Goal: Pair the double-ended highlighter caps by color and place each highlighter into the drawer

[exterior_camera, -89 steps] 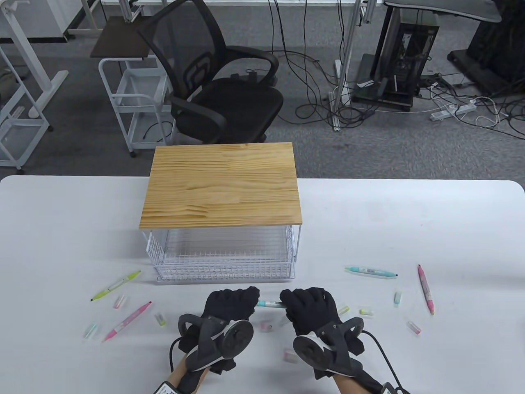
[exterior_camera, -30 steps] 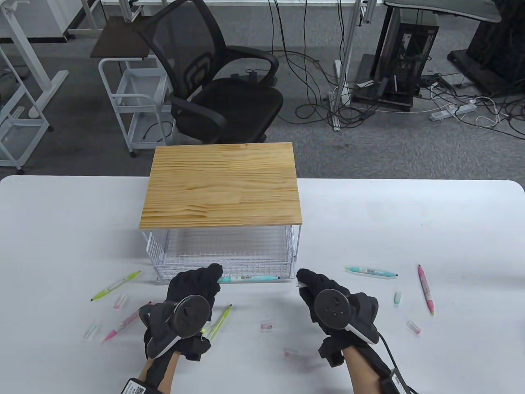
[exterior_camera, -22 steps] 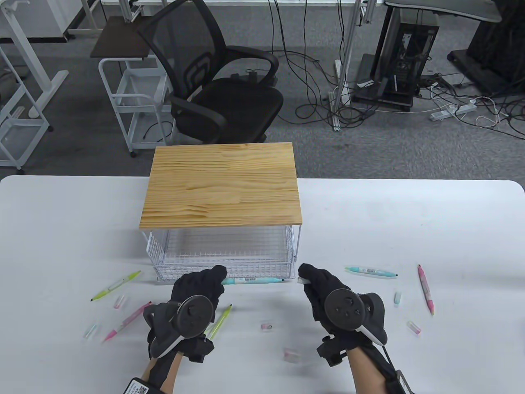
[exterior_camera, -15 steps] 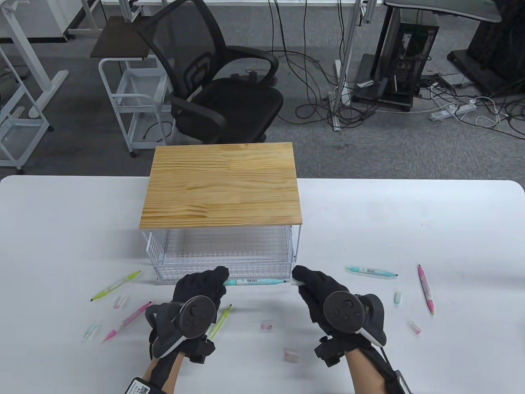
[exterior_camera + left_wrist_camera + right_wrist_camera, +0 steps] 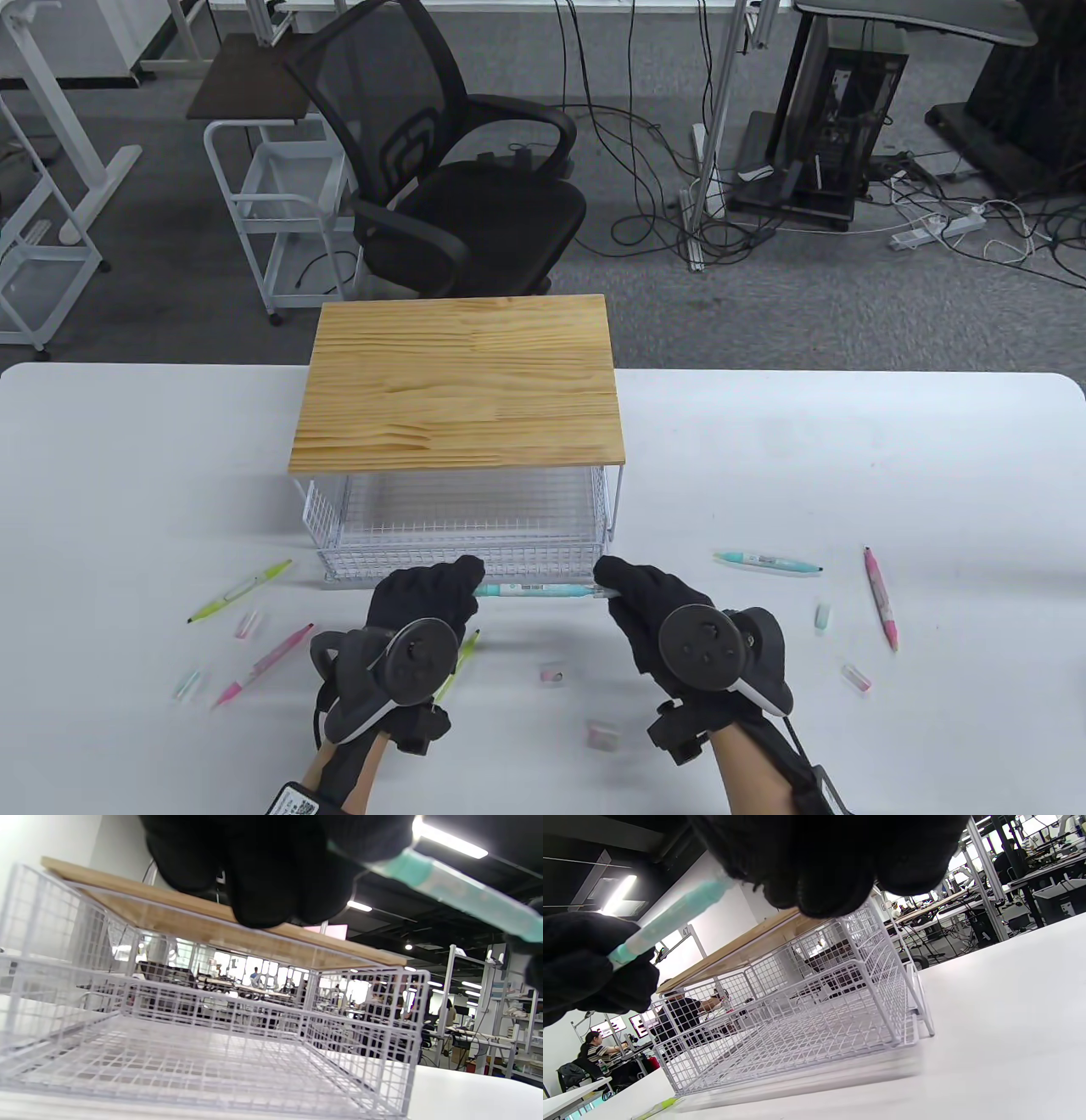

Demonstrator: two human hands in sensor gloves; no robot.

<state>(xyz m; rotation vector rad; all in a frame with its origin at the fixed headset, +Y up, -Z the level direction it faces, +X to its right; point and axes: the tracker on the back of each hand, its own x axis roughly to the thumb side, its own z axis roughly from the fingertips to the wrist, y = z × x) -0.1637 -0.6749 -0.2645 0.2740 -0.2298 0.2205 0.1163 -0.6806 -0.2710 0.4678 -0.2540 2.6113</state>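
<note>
A teal highlighter (image 5: pixel 530 587) is held level just in front of the drawer (image 5: pixel 462 562), a white wire basket pulled out from under a wooden top (image 5: pixel 458 386). My left hand (image 5: pixel 462 584) grips the highlighter's left end. My right hand (image 5: pixel 609 584) pinches a pale cap (image 5: pixel 601 592) against its right tip. In the left wrist view the fingers (image 5: pixel 263 870) curl round the teal highlighter (image 5: pixel 458 891) above the drawer (image 5: pixel 212 1052). In the right wrist view the teal highlighter (image 5: pixel 674 916) runs from my fingers (image 5: pixel 823 857) to the left hand (image 5: pixel 585 959). Nothing shows inside the drawer (image 5: pixel 797 1018).
On the table lie a yellow-green highlighter (image 5: pixel 240 590), a pink highlighter (image 5: pixel 263 665), a yellow one (image 5: pixel 462 654) partly under my left hand, a teal one (image 5: pixel 768 560) and a pink one (image 5: pixel 881 597). Several loose caps (image 5: pixel 551 675) are scattered around.
Both hands carried the teal highlighter from the table's front up to the drawer. Over the last second my right hand moved left, bringing the cap onto the highlighter's right tip.
</note>
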